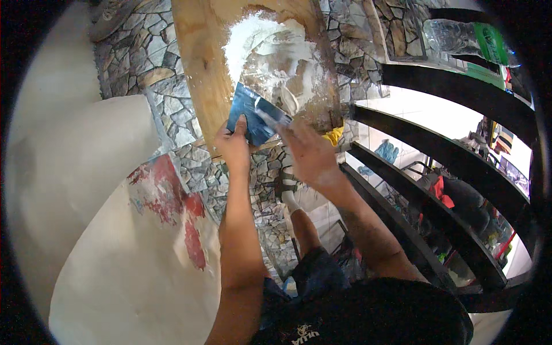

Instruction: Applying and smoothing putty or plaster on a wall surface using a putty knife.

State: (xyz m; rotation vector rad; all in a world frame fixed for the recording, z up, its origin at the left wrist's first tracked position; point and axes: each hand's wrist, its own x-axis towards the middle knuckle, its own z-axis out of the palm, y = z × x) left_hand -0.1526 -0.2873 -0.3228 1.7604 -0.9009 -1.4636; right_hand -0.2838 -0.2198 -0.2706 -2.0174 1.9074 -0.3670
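Observation:
My left hand [234, 144] is closed on the lower edge of a flat blue sheet [246, 109], thumb on top, holding it over the front of a wooden board [198, 63]. Over the sheet's right part, my right hand [310, 150] is closed on what looks like a putty knife. Its pale, smeared blade [269, 118] lies against the sheet; motion blurs it and my fingers hide the handle. White powder [238, 43] and a wet-looking white paste [287, 99] cover much of the board.
A pale wall with an exposed red patch [167, 190] stands at the left. Dark railing bars [425, 138] run along the right, with a clear plastic bottle [454, 37] beyond. A yellow cloth-like thing [333, 136] lies by the board's corner. Stone-patterned steps [253, 201] lie below.

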